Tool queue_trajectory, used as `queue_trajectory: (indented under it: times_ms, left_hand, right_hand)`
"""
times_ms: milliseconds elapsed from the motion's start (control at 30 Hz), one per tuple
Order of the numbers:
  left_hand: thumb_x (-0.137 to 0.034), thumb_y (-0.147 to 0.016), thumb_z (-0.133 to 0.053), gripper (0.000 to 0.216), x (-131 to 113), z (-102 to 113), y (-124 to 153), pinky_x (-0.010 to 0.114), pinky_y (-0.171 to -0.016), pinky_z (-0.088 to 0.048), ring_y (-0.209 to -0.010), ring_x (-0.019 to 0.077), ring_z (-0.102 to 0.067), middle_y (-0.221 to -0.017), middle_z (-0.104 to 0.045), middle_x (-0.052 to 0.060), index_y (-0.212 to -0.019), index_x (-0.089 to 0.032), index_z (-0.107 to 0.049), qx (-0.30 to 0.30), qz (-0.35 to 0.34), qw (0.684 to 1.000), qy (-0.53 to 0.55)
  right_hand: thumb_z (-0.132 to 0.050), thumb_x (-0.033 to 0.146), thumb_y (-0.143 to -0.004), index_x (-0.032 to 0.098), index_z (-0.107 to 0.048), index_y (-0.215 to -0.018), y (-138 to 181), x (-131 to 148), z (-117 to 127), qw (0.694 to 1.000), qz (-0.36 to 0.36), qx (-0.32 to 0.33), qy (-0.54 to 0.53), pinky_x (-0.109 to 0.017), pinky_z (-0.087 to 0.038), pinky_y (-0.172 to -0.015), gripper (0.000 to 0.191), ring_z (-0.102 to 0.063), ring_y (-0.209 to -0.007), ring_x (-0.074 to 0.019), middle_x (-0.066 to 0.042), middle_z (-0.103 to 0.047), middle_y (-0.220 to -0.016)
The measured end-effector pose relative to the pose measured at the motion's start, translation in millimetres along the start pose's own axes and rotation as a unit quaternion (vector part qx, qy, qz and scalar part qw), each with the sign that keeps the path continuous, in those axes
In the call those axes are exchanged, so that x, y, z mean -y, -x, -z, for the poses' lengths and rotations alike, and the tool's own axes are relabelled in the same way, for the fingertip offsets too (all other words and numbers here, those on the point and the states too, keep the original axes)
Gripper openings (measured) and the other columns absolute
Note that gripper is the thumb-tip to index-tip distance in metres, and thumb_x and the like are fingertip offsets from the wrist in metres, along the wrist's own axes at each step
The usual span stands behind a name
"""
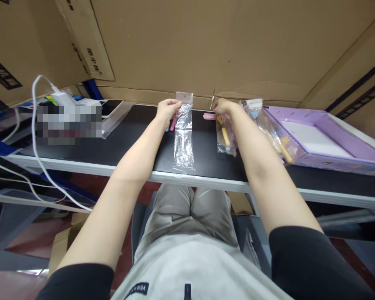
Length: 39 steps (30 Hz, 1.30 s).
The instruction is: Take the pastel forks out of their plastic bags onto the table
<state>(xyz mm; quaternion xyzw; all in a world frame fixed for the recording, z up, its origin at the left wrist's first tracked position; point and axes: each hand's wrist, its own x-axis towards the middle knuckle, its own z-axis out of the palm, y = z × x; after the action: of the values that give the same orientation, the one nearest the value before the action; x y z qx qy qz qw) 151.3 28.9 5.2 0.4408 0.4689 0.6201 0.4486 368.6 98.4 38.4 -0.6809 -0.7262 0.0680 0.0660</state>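
Head camera, looking down past my lap: my left hand (pixel 167 109) pinches the top edge of a long clear bag (pixel 183 137), thumb and fingers closed on its header strip. Held from that end, the bag lies stretched flat toward me on the black tabletop (pixel 128 141). Its lower end reaches the table's near edge and its mouth is at the far end under my fingers. A pink stick (pixel 173 123) pokes out just below that hand, touching the bag's left side, close enough to be picked up without letting the bag go.

My right hand (pixel 222 107) is at the far side of the table, fingers drawn narrow over a small pink strip (pixel 208 116). At this distance I cannot tell whether they grip it or only touch it. Beneath my right wrist lies a small filled bag (pixel 225 141) with a yellow-handled piece inside, set down just beside the working hand.

More filled bags (pixel 264 121) lean against the lilac box (pixel 331 160) on my right, in easy reach of that arm. Empty clear sleeves (pixel 115 118) lie to my left, well apart from the hands, near a white charger (pixel 62 98) and its cable. Cardboard sheets (pixel 221 46) wall off the back of the table.
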Motion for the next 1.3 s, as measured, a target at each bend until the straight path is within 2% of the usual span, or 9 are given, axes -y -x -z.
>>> queue_trajectory:
  times_ms: [100,233,367,467,567,767,900,1133,1300]
  left_hand:
    - [-0.013,-0.082,-0.068,0.008,-2,0,2,0.021,-0.062,-0.050,-0.058,0.0107,-0.063,-0.069,-0.065,0.001,-0.078,-0.015,-0.061,0.011,0.000,1.000,-0.005]
    - [-0.015,-0.083,-0.068,0.006,-2,-4,7,0.019,-0.058,-0.047,-0.054,0.0101,-0.061,-0.067,-0.065,0.001,-0.082,-0.015,-0.062,0.024,-0.005,1.000,-0.017]
    - [-0.021,-0.084,-0.070,0.009,-3,-12,14,0.020,-0.057,-0.046,-0.052,0.0102,-0.060,-0.069,-0.067,0.002,-0.085,-0.015,-0.063,0.046,-0.019,0.998,-0.025]
    - [-0.025,-0.083,-0.071,0.013,-3,-17,18,0.021,-0.058,-0.046,-0.055,0.0109,-0.062,-0.073,-0.069,0.002,-0.087,-0.016,-0.063,0.039,-0.044,0.998,-0.025]
    - [-0.030,-0.081,-0.074,0.019,-3,-19,21,0.021,-0.059,-0.046,-0.060,0.0123,-0.065,-0.075,-0.069,0.002,-0.087,-0.017,-0.061,0.013,-0.062,0.998,-0.027]
    - [-0.039,-0.082,-0.075,0.030,-7,-20,24,0.019,-0.057,-0.046,-0.063,0.0128,-0.067,-0.077,-0.069,0.002,-0.089,-0.020,-0.054,-0.011,-0.053,0.998,-0.027]
    - [-0.039,-0.086,-0.070,0.027,-8,-20,25,0.021,-0.055,-0.046,-0.056,0.0126,-0.064,-0.075,-0.068,0.003,-0.088,-0.020,-0.051,0.044,-0.011,0.998,-0.039]
    - [-0.016,-0.081,-0.065,0.024,-5,-22,31,0.023,-0.053,-0.045,-0.052,0.0131,-0.062,-0.078,-0.069,0.004,-0.095,-0.020,-0.047,0.151,0.023,0.984,-0.091]
    - [0.006,-0.067,-0.062,0.050,-11,-29,39,0.024,-0.065,-0.051,-0.065,0.0128,-0.064,-0.087,-0.066,0.003,-0.107,-0.020,-0.047,0.122,-0.010,0.990,-0.074]
  right_hand:
    - [-0.058,-0.001,-0.081,0.001,-0.068,-0.101,21,13,10,0.997,0.046,-0.027,0.053,-0.036,-0.051,-0.092,0.023,-0.067,-0.104,-0.0279,-0.018,-0.069,-0.100]
    - [-0.058,0.010,-0.089,0.008,-0.069,-0.097,65,37,1,0.985,0.129,-0.097,-0.057,-0.032,-0.049,-0.095,0.014,-0.065,-0.108,-0.0244,-0.016,-0.070,-0.102]
    - [-0.053,0.030,-0.098,0.012,-0.064,-0.084,103,51,-21,0.953,0.150,-0.066,-0.253,-0.023,-0.052,-0.074,0.025,-0.069,-0.077,-0.0143,-0.010,-0.072,-0.087]
    - [-0.047,0.036,-0.101,0.013,-0.060,-0.080,119,51,-28,0.900,0.126,-0.007,-0.418,-0.017,-0.046,-0.053,0.033,-0.061,-0.052,-0.0078,-0.007,-0.072,-0.077]
    - [-0.045,0.038,-0.102,0.014,-0.059,-0.082,129,50,-26,0.855,0.117,0.023,-0.504,-0.016,-0.039,-0.042,0.034,-0.057,-0.043,-0.0068,-0.005,-0.072,-0.070]
    - [-0.055,0.019,-0.096,0.013,-0.057,-0.074,139,56,-31,0.856,0.118,0.068,-0.499,-0.015,-0.036,-0.035,0.023,-0.053,-0.036,-0.0051,-0.002,-0.070,-0.061]
    - [-0.048,0.013,-0.097,0.015,-0.053,-0.075,134,59,-46,0.840,0.081,0.048,-0.534,-0.016,-0.035,-0.033,0.023,-0.052,-0.033,-0.0053,0.002,-0.066,-0.058]
    - [-0.042,0.016,-0.101,0.016,-0.051,-0.080,127,53,-44,0.827,0.035,-0.012,-0.562,-0.015,-0.038,-0.035,0.022,-0.051,-0.034,-0.0037,0.004,-0.064,-0.062]
    - [-0.043,0.018,-0.101,0.017,-0.051,-0.081,123,51,-41,0.833,0.020,-0.040,-0.551,-0.014,-0.038,-0.036,0.021,-0.053,-0.037,-0.0032,0.003,-0.066,-0.066]
